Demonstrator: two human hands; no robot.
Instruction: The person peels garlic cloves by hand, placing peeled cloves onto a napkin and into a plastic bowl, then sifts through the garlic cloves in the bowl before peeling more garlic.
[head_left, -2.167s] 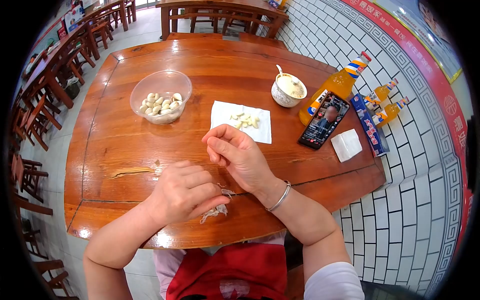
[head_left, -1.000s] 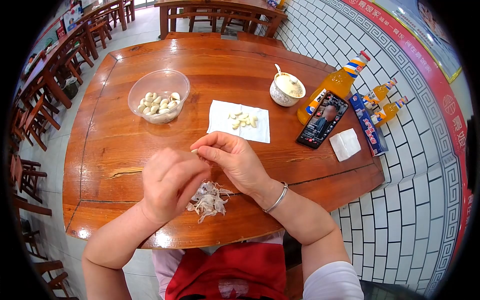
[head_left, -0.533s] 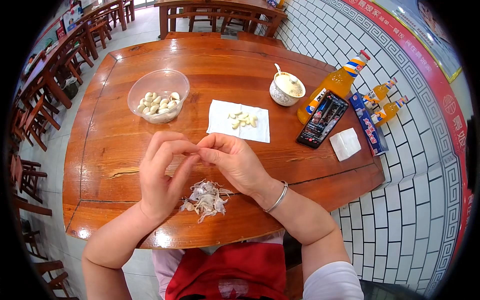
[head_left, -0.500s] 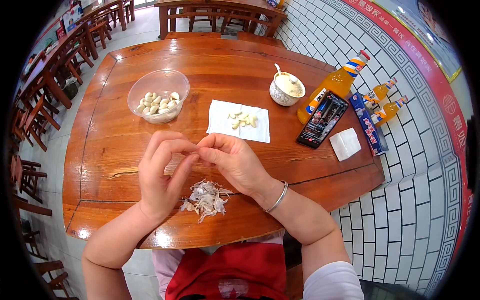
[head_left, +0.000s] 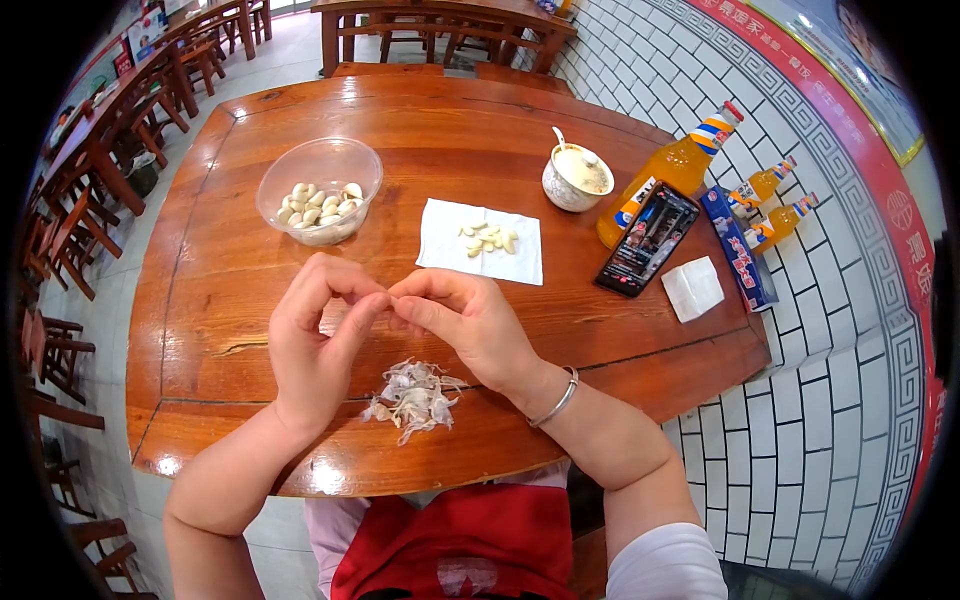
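My left hand [head_left: 322, 335] and my right hand [head_left: 468, 325] meet at their fingertips over the table, thumbs and forefingers pinched together. What lies between the fingertips is too small and hidden to make out. Below them is a loose pile of papery garlic skins [head_left: 415, 398]. Beyond my right hand, peeled garlic cloves [head_left: 487, 239] rest on a white napkin [head_left: 440, 256]. A clear plastic bowl [head_left: 322, 158] at the upper left holds several unpeeled-looking cloves [head_left: 318, 207].
On the right of the wooden table [head_left: 240, 300] are a lidded patterned jar with a spoon [head_left: 577, 180], an orange bottle [head_left: 680, 160], a phone [head_left: 648, 240] leaning on it, a tissue pack [head_left: 692, 290] and a blue box [head_left: 738, 250] by the tiled wall.
My left hand came up from low over the skins to meet my right fingertips, uncovering the pile. Since half a second ago both hands have shifted slightly left.
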